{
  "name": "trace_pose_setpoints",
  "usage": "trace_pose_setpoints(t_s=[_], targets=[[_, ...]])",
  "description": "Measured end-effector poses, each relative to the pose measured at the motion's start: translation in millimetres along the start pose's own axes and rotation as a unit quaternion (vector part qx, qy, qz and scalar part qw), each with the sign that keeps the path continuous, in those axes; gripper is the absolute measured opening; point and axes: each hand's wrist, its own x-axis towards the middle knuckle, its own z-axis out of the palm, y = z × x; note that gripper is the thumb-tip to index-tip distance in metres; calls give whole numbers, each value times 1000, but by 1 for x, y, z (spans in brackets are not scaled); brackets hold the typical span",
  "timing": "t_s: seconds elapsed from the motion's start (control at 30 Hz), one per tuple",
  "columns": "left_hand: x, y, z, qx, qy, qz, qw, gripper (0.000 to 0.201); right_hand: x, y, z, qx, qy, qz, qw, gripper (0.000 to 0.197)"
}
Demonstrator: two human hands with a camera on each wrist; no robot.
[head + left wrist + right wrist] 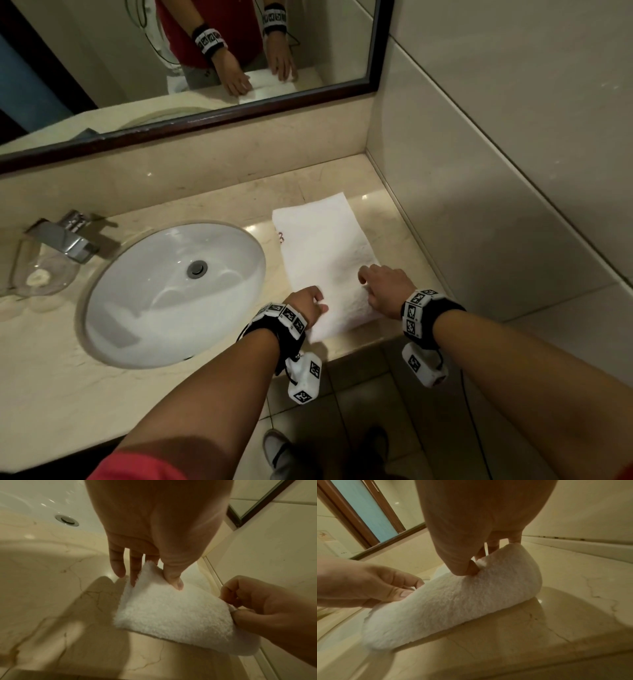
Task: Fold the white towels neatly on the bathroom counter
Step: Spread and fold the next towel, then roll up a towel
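Left grip (306, 303) and right grip (385, 286) each pinch my towel's (329, 250) near corners, lifted off the tabletop (219, 202).

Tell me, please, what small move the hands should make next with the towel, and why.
Probably lift the near end and carry it toward the mirror to fold the towel in half. The left hand and right hand each pinch a near corner, already raised off the counter, while the far half lies flat and long toward the mirror.
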Motion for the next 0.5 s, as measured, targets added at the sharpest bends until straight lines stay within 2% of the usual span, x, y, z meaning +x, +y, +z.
trace_pose_setpoints(t_s=[0.2,0.27,0.33,0.4,0.5], targets=[[-8,1,6,14,3,-6,1000,21,-10,3,8,-14,8,-25,1000,17],[-12,5,7,36,19,-7,999,22,-13,5,8,-11,31,-37,999,17],[-18,8,7,75,75,8,994,19,-17,6,6,-26,63,-52,996,15],[-25,13,10,117,137,51,982,21,-24,5,5,-57,95,-60,992,6],[-34,19,21,162,181,123,962,30,-31,3,8,-87,104,-57,989,8]])
